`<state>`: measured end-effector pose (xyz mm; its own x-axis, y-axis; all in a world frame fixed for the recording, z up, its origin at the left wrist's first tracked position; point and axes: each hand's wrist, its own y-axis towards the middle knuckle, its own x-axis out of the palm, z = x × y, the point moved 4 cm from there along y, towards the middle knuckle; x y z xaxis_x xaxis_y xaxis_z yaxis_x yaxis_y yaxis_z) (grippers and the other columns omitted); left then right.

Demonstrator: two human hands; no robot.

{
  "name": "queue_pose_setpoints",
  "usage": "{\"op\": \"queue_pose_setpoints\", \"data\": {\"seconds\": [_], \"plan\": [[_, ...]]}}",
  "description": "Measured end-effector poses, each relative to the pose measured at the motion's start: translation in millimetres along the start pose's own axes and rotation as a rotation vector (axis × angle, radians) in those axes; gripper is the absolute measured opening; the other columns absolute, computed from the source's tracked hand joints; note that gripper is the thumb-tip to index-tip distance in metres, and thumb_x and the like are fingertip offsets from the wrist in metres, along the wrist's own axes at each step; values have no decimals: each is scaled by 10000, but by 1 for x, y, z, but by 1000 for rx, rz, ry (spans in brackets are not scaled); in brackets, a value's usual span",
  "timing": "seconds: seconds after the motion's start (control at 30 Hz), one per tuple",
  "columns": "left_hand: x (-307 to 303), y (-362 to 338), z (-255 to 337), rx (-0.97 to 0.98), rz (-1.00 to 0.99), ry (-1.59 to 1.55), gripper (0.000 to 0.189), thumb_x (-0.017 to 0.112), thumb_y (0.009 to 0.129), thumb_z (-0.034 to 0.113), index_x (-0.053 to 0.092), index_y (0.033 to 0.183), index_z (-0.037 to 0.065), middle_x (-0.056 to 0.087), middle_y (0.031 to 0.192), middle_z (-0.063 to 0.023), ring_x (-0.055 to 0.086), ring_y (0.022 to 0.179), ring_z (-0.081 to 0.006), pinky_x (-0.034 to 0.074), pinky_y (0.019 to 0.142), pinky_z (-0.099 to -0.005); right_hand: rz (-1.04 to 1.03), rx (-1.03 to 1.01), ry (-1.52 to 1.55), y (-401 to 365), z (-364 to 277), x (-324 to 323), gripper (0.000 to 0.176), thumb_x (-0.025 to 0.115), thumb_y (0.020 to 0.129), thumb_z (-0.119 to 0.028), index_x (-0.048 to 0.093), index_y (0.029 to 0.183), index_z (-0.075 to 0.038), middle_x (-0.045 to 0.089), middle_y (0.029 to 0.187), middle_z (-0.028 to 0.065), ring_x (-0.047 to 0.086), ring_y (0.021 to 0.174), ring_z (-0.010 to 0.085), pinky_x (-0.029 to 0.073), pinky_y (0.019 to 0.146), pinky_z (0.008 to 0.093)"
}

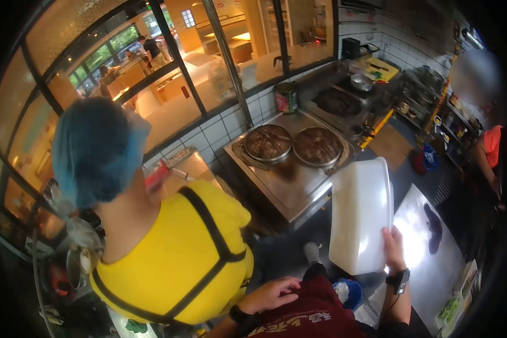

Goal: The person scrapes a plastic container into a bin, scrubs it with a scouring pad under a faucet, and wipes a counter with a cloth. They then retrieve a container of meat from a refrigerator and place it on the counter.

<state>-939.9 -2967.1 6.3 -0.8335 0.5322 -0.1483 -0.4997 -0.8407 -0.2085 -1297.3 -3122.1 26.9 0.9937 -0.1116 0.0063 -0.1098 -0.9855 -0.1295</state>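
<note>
My right hand grips the lower edge of a large white plastic tub, held upright and tilted in front of me. A black watch sits on that wrist. My left hand rests against my maroon garment, fingers loosely apart and holding nothing. It is close to the back of a co-worker in a yellow shirt and blue hair net, who stands at my left facing away.
A steel counter ahead carries two round dark pans. A tin can stands by the window. A shiny steel table is at my right. Another person in orange stands at the far right.
</note>
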Motion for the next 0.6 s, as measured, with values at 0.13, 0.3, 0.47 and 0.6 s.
{"op": "queue_pose_setpoints", "data": {"seconds": [0.13, 0.3, 0.47, 0.6], "plan": [[-26, 38, -24, -94, 101, -239, 462, 639, 998, 125, 497, 1426, 24, 566, 1363, -118, 587, 1203, -160, 497, 1002, -305, -13, 74, -80, 98, 12, 3, 226, 636, 1016, -221, 648, 1014, 4, 678, 866, 18, 562, 732, 73, 466, 678, 232], [-70, 103, -18, -11, 365, -451, 340, 583, 1017, 64, 554, 1352, 13, 537, 1421, -133, 527, 1318, -193, 428, 1086, -323, -44, 92, -129, 207, -31, 20, 236, 645, 1012, -232, 645, 967, 0, 668, 842, 19, 534, 718, 70, 455, 678, 253], [-97, 161, 21, -82, 400, -410, 269, 547, 1029, 61, 589, 1285, -11, 485, 1479, -164, 519, 1338, -223, 386, 1129, -366, -86, 106, -67, 291, -39, 14, 239, 654, 1006, -235, 643, 996, 3, 678, 870, 36, 560, 738, 90, 477, 718, 271], [-112, 191, 22, -129, 413, -497, 260, 554, 1028, 64, 593, 1273, -13, 492, 1473, -181, 516, 1342, -241, 387, 1132, -390, -38, 128, -49, 317, -40, 11, 250, 640, 1010, -221, 632, 1056, 25, 686, 897, 47, 584, 763, 101, 487, 743, 289]]}}
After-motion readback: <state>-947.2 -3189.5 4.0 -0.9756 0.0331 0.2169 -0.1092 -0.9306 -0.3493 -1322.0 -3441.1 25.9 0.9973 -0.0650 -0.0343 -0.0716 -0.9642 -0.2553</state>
